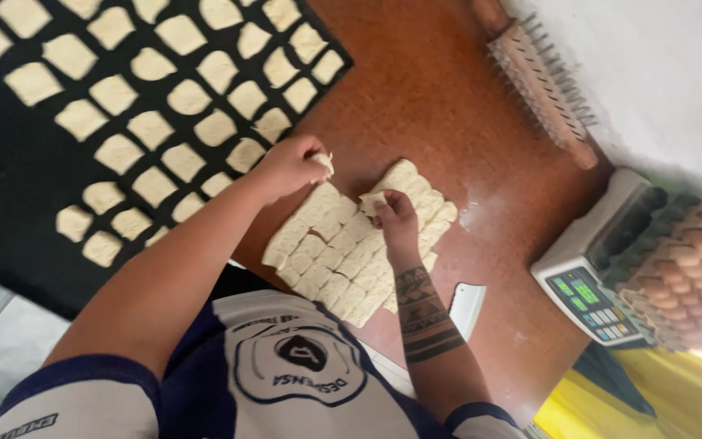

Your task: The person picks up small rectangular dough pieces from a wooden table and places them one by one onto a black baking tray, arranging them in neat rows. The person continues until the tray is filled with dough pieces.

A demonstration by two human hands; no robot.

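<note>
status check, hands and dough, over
Left hand pinching a dough square, lifted. Right hand pinching a second square on the cut dough sheet. Black tray alongside, white scraper off to the side; nothing blocking.

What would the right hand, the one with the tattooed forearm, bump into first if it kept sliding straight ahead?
Most likely the right hand would first meet the far squares of the cut dough slab just ahead of its fingers. Beyond them only bare brown table shows.

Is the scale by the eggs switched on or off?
On: the scale shows green lit display panels beside the egg trays.
</note>
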